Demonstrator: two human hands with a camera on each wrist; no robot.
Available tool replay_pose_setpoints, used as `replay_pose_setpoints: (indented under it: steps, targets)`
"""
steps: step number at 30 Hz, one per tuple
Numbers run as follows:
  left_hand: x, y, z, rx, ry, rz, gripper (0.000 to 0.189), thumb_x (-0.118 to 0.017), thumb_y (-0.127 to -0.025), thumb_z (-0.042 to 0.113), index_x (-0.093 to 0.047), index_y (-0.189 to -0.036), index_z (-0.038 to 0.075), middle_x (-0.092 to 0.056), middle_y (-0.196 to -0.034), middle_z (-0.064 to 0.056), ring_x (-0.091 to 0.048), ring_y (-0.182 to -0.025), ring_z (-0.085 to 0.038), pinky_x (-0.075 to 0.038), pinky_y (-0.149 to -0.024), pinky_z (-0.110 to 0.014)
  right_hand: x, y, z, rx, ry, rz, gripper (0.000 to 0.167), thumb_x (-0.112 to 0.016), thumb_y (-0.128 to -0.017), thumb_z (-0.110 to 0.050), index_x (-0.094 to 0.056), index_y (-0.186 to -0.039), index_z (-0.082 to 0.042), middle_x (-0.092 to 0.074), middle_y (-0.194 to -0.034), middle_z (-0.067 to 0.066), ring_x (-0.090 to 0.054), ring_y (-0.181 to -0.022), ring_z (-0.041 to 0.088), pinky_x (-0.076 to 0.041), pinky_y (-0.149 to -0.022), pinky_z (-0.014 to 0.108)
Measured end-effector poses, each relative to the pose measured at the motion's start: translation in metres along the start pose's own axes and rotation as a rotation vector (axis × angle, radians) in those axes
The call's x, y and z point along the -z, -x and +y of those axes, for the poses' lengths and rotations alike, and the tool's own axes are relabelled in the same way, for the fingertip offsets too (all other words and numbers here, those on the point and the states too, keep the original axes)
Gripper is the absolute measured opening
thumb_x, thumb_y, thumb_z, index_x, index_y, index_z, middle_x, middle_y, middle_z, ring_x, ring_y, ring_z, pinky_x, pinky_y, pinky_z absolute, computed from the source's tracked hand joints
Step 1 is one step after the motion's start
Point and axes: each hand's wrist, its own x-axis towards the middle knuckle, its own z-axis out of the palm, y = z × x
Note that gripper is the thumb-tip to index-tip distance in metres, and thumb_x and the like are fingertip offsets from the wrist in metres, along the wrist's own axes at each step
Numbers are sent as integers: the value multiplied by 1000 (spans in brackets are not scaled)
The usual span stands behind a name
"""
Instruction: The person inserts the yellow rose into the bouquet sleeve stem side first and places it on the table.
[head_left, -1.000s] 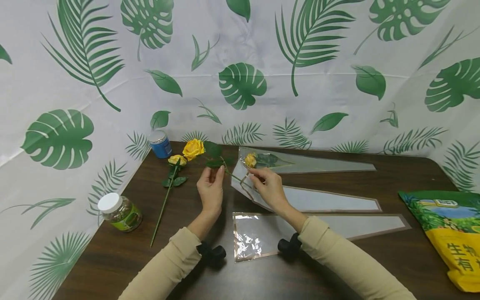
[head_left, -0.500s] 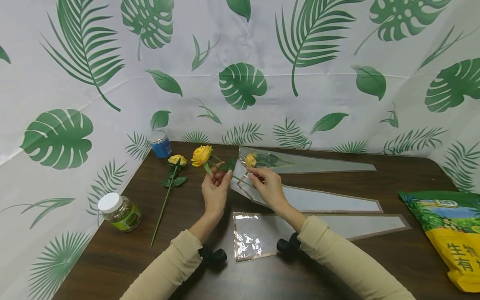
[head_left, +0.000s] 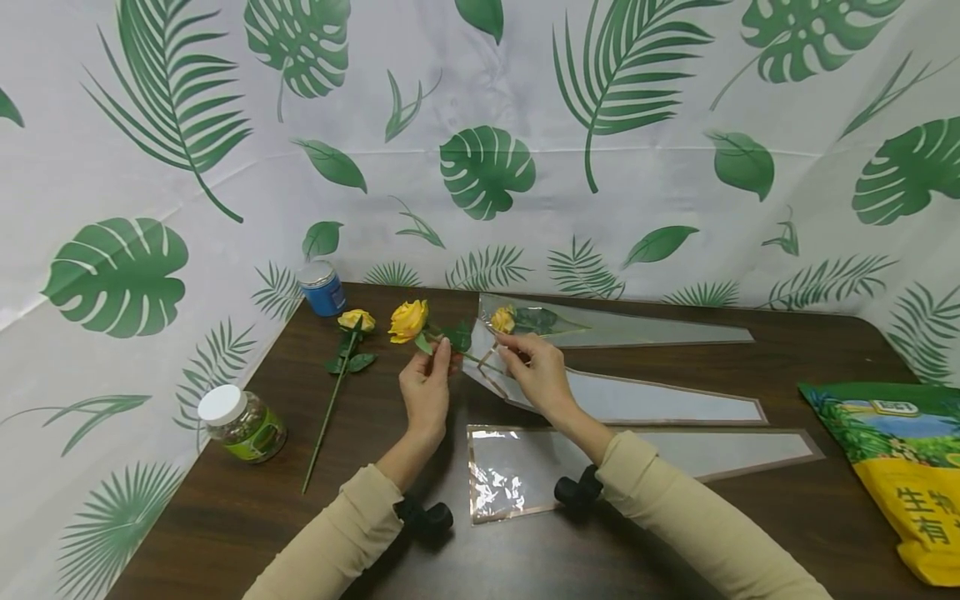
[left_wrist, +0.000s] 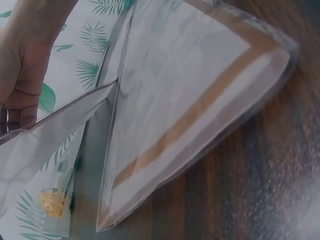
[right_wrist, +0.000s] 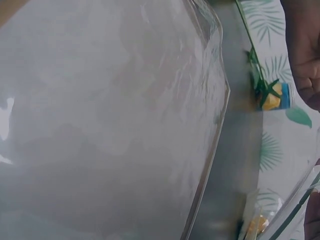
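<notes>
My left hand [head_left: 426,387] pinches a yellow rose [head_left: 408,322] by its stem, just below the bloom and close to the leaves. The rose's stem runs rightward to the mouth of a white-backed flower sleeve [head_left: 660,398], the middle one of three. With thumb and fingertips, my right hand [head_left: 542,373] grips that sleeve's mouth edge, which is lifted and spread. The stem's lower end is hidden by the right hand and the sleeve. In the left wrist view, a brown-bordered flower sleeve [left_wrist: 170,85] fills the middle.
Behind lies a sleeve [head_left: 667,329] holding another rose [head_left: 503,319]; a flat sleeve [head_left: 510,475] is in front. To the left are a loose rose [head_left: 356,321], a white-lidded jar [head_left: 243,423] and a blue can [head_left: 322,292]. A printed bag [head_left: 892,467] sits at the right edge.
The rose has moved rightward and down toward the sleeve, and my left hand has turned and shifted its hold on the stem. My right hand stays at the sleeve's mouth.
</notes>
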Motion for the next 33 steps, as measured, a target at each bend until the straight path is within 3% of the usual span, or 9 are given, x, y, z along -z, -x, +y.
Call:
replay_pose_setpoints:
  steps: [5, 16, 23, 28, 30, 33]
  targets:
    - [1, 2, -1, -13, 58, -5, 26, -59, -93, 10, -58, -97, -15, -65, -79, -3, -64, -70, -8, -51, -64, -20, 0, -1, -1, 0, -6, -4, 18, -65, -87, -1, -70, -103, 1, -64, -80, 12, -63, -62, 19, -50, -56, 18]
    - [2, 4, -2, -50, 79, -47, 17, -58, -93, 7, -57, -90, -10, -65, -78, 6, -65, -71, -4, -52, -64, -20, 2, -1, -1, 9, -15, -11, 17, -64, -87, -1, -70, -102, 3, -64, -80, 12, -61, -61, 18, -52, -58, 19]
    - [3, 5, -3, -62, 89, -58, 10, -58, -93, 8, -58, -89, -2, -65, -79, 6, -66, -73, -5, -52, -65, -20, 3, -2, -2, 3, -6, -10, 16, -64, -87, -1, -70, -101, 3, -64, -80, 12, -62, -61, 18, -51, -57, 19]
    - [4, 5, -4, -69, 63, -61, 20, -58, -93, 9, -57, -93, -11, -64, -82, 1, -66, -73, -6, -52, -64, -21, 4, -2, -2, 1, 14, 0, 16, -65, -86, 0, -71, -101, 2, -64, -79, 13, -63, -65, 22, -49, -57, 17]
    - [4, 5, -4, -63, 60, -62, 23, -58, -93, 8, -56, -96, -15, -65, -84, -8, -66, -72, -5, -52, -63, -21, 4, -2, -2, 2, 23, 7, 16, -65, -86, -1, -71, -100, 2, -65, -79, 12, -63, -67, 22, -49, -58, 16]
    - [3, 6, -3, -39, 54, -68, 24, -59, -92, 8, -56, -97, -16, -66, -86, -13, -66, -72, -4, -51, -63, -19, 4, -3, -2, -2, 31, 9, 16, -65, -86, -2, -71, -101, 1, -65, -79, 12, -63, -67, 21, -48, -57, 17]
